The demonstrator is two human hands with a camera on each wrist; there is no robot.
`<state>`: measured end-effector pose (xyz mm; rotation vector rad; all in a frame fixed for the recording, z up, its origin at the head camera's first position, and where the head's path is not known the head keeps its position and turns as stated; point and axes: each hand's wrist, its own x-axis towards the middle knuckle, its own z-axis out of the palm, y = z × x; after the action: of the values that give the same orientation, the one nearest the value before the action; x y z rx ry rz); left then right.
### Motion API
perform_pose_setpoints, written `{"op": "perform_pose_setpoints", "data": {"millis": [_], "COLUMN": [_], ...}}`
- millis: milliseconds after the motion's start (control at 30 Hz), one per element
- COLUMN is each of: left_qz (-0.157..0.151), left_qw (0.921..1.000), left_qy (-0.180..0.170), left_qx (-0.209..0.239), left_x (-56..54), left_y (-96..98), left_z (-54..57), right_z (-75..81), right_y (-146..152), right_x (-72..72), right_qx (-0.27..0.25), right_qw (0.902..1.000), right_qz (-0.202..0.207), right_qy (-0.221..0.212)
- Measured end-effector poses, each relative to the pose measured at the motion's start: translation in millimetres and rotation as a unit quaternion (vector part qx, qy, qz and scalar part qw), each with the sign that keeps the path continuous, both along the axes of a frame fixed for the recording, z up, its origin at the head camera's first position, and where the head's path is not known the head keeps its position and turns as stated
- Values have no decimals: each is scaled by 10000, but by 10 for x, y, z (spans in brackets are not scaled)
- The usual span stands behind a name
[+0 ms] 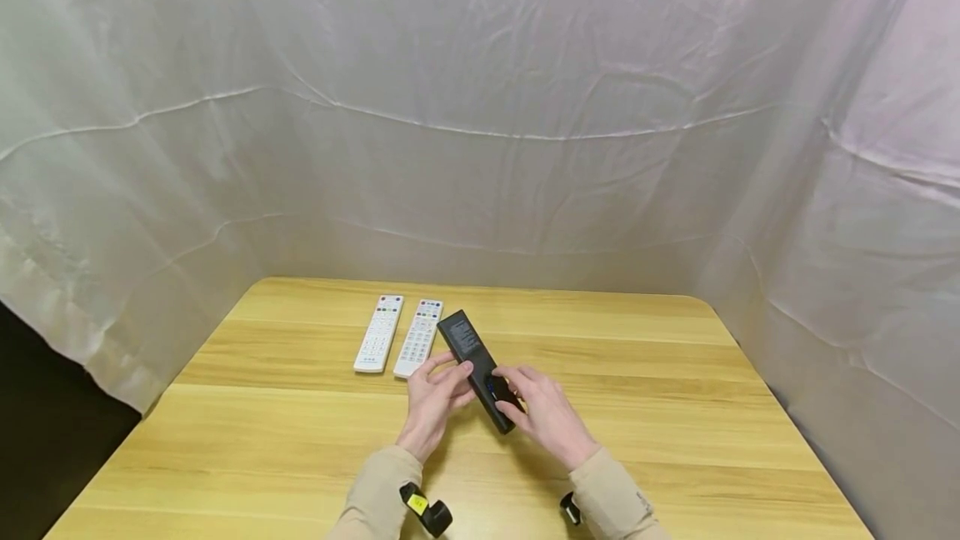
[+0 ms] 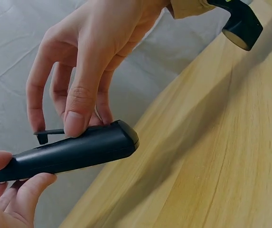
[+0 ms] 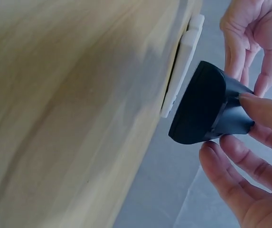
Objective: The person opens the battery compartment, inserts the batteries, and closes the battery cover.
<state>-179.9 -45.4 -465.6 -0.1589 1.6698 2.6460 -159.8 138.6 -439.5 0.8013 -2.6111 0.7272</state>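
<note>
A black remote control is held up over the table, its back with a printed label facing upward. My left hand grips it from the left side, thumb along its edge. On the lower half of the back, my right hand pinches the thin black battery cover. One end of that cover stands raised off the remote in the left wrist view. A small blue patch shows in the opening beneath; the rest of the compartment is hidden by the fingers.
Two white remotes lie face up on the wooden table, one at the left and another just beside the left hand. Pale grey curtains hang behind the table and along both sides.
</note>
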Motion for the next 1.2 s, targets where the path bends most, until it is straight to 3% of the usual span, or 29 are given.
{"op": "perform_pose_setpoints", "data": {"millis": [267, 633, 1000, 1200], "left_qz": [-23, -28, -18, -11], "left_qw": [9999, 9999, 10000, 10000], "left_qy": [98, 98, 65, -10], "left_qx": [-84, -94, 22, 59], "left_x": [14, 18, 7, 0], "left_y": [21, 21, 30, 30], "left_z": [24, 24, 18, 5], "right_z": [9, 2, -44, -69], "right_y": [29, 22, -7, -14], "right_x": [-20, 14, 39, 53], "right_qx": [213, 492, 444, 428], "right_qw": [9995, 9985, 9954, 9947], "right_qz": [157, 74, 89, 83], "right_qy": [146, 217, 844, 936]}}
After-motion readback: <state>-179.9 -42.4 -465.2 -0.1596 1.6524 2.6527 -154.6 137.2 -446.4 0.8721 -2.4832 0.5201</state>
